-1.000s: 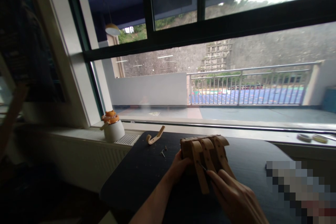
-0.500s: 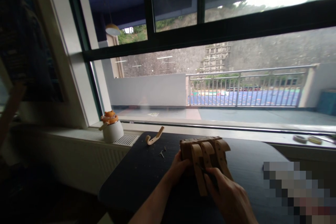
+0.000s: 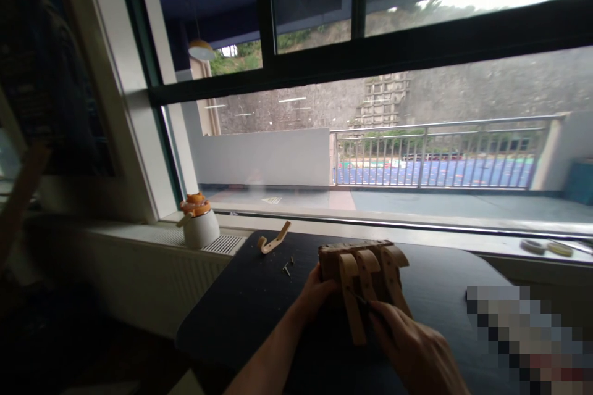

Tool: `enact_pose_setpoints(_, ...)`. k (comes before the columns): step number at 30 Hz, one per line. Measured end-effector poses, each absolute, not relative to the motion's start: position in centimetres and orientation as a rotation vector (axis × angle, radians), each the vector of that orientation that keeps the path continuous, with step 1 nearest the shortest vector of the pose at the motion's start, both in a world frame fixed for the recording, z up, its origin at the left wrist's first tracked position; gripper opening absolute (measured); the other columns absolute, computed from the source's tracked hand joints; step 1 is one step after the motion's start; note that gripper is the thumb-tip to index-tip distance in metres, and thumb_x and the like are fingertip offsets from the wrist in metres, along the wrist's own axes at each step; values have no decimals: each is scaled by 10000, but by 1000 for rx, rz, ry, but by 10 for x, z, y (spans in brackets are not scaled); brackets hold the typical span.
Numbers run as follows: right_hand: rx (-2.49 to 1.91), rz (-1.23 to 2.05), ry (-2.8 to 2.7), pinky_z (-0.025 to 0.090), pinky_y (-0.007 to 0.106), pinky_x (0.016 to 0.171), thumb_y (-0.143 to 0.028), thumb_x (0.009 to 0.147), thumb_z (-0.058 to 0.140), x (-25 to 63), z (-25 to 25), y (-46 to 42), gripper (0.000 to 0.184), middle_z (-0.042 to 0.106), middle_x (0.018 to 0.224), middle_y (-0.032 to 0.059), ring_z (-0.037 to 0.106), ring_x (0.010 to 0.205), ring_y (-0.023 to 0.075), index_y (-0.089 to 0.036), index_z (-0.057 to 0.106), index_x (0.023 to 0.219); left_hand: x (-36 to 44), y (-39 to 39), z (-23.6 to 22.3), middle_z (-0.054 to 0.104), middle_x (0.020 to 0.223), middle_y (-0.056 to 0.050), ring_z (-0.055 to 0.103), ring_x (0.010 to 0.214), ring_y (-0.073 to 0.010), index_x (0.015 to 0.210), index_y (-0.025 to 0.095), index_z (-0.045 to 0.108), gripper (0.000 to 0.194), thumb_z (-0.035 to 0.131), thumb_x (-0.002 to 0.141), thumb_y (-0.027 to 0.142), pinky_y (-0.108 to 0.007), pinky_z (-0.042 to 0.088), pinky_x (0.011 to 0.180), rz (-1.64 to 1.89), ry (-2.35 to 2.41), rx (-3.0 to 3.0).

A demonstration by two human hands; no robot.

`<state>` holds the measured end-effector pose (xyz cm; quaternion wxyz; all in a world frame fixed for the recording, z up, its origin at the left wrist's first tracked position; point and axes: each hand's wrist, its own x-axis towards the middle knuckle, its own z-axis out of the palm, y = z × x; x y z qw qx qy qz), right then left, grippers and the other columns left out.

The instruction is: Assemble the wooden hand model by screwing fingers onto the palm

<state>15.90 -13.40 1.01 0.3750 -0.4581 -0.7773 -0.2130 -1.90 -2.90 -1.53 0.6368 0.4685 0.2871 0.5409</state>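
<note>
My left hand [image 3: 316, 296] is closed on the left edge of a rough-barked wooden board [image 3: 330, 268], holding it tilted over the table. Three curved wooden hooks stand in a row on the board; the left hook [image 3: 354, 315] extends below it. In my right hand [image 3: 407, 336] is a dark, slim screwdriver [image 3: 380, 320], its thin tip pointing at the left hook near a small hole. The exact contact is too small to tell. A loose wooden hook [image 3: 274, 242] lies at the table's far left, with several small screws [image 3: 286, 270] nearer to me.
The dark table [image 3: 241, 315] stands against a window sill and a white radiator [image 3: 194, 271]. A grey-white pot with an orange lid [image 3: 202, 228] sits on the radiator top. Tape rolls [image 3: 532, 247] lie on the sill at right. A blurred-out patch covers the table's right side.
My right hand and the screwdriver have shifted slightly right and down, showing more of the tool's tip. The board stays almost where it was in my left hand.
</note>
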Motion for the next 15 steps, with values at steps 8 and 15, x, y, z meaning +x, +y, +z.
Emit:
enact_pose_setpoints(8,-1261,-585,-2042,430,241,446,-174,888,388,154,17,-138,196,675,702,-11,656,530,149,-200,523,1028,-19,-29,-17,712,906,-63,654,785,-228,1041,136,625,466,690,582,101,-307,503,709,1237,631,1118)
enact_pose_setpoints(15,-1201,-697,-2095,402,246,451,-50,851,338,156,7,-138,291,655,683,0,635,506,142,-176,532,1028,-20,-28,-18,714,927,-72,657,816,-239,1063,135,610,501,690,571,81,-305,505,716,1238,649,1096)
